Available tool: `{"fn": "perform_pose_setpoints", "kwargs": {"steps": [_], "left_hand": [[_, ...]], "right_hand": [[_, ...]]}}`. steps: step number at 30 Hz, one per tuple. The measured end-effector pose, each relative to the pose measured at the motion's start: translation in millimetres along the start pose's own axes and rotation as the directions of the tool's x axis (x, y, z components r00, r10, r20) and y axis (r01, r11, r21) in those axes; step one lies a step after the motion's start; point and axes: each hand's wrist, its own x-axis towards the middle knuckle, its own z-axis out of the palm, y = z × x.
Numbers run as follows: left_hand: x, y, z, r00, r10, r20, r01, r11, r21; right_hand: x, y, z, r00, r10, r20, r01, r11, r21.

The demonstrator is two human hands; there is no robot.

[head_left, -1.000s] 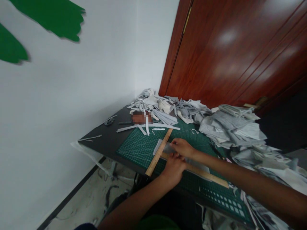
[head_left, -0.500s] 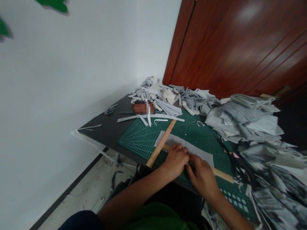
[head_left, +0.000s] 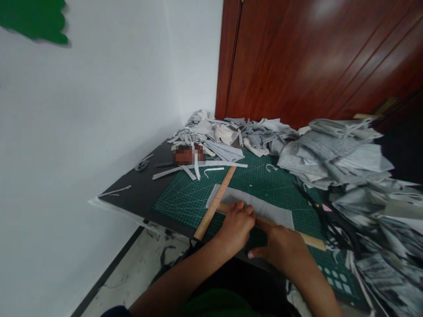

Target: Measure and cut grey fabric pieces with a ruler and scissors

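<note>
A strip of grey fabric (head_left: 272, 210) lies on the green cutting mat (head_left: 181, 193). Along its near edge runs a wooden ruler (head_left: 310, 241), and a second wooden ruler (head_left: 214, 204) crosses the fabric's left end at an angle. My left hand (head_left: 237, 223) presses on the first ruler with curled fingers held together. Beside it, my right hand (head_left: 287, 248) reaches to the same ruler with its fingertips, thumb spread well apart from the fingers. What lies under the fingertips of both hands is hidden.
Black scissors (head_left: 325, 220) lie on the mat's right side. Stacked grey cloth (head_left: 333, 154) and loose scraps (head_left: 390, 255) crowd the right. Fabric strips and offcuts (head_left: 201, 127) pile up at the back corner, near the white wall (head_left: 99, 110) and wooden door (head_left: 297, 61).
My right thumb has drawn away from my left hand and the right hand has opened wider. My left hand stays on the ruler. The view has shifted slightly.
</note>
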Motion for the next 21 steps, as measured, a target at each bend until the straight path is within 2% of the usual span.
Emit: {"fn": "perform_pose_setpoints", "kwargs": {"steps": [5, 7, 9, 11, 13, 15, 17, 19, 21], "left_hand": [[-4, -15, -12, 0.995, 0.095, 0.01, -0.094, 0.993, -0.077], [1, -33, -21, 0.98, 0.198, 0.035, -0.189, 0.968, -0.166], [13, -56, -31, 0.94, 0.323, 0.109, -0.277, 0.911, -0.307], [30, -82, -42, 0.909, 0.377, 0.176, -0.256, 0.841, -0.477], [48, -108, -50, 0.938, 0.327, 0.116, -0.212, 0.804, -0.555], [61, -131, -54, 0.962, 0.267, -0.053, -0.253, 0.806, -0.535], [68, -152, -53, 0.955, 0.242, -0.173, -0.295, 0.845, -0.446], [68, -168, -48, 0.953, 0.242, -0.183, -0.292, 0.893, -0.341], [64, -179, -43, 0.96, 0.265, -0.09, -0.28, 0.927, -0.251]], "right_hand": [[-3, -7, -6, 0.999, 0.013, 0.041, -0.015, 0.999, 0.042], [-4, -8, -5, 0.999, 0.003, 0.032, -0.005, 0.997, 0.072], [-3, -10, -3, 0.998, 0.025, 0.058, -0.028, 0.998, 0.062], [-2, -12, -2, 0.992, 0.074, 0.107, -0.076, 0.997, 0.018], [-1, -13, -1, 0.985, 0.106, 0.135, -0.104, 0.994, -0.019], [0, -13, 0, 0.986, 0.105, 0.131, -0.101, 0.994, -0.038], [1, -13, 3, 0.986, 0.109, 0.126, -0.103, 0.993, -0.05], [2, -11, 7, 0.984, 0.119, 0.131, -0.112, 0.992, -0.06], [3, -8, 11, 0.985, 0.12, 0.125, -0.112, 0.991, -0.072]]}}
